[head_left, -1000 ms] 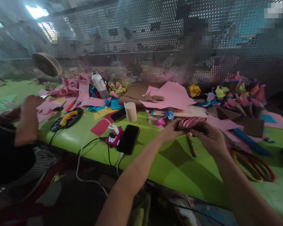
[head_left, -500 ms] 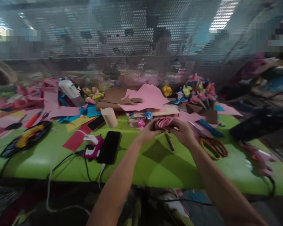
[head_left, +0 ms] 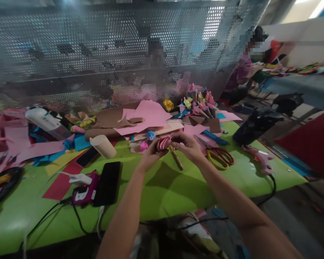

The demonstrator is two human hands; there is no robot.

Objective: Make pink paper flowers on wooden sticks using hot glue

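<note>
A layered pink paper flower [head_left: 164, 143] is held above the green table [head_left: 162, 194]. My left hand [head_left: 153, 155] is closed around its left side and underside. At its right edge, the curled fingers and thumb of my right hand [head_left: 187, 146] pinch the paper; the fingertips are partly hidden. Just below the flower lies a thin golden-brown stick [head_left: 177, 159]. Scissors [head_left: 220, 158] with yellow and red handles rest right of my right hand. Small crumpled pink [head_left: 143, 145] and blue [head_left: 150, 135] pieces sit behind my left hand.
Left are a black phone [head_left: 107, 183], a purple power adapter [head_left: 86, 189] with cables, and a cardboard tube [head_left: 103, 146]. Pink paper sheets [head_left: 145, 115] and several paper flowers [head_left: 202, 104] lie at the back. A pink glue gun [head_left: 261, 158] is at the right, near a dark bottle [head_left: 255, 126].
The view has turned right, so the table's things appear shifted left. My right hand has opened slightly away from the flower's top, while the left still holds it.
</note>
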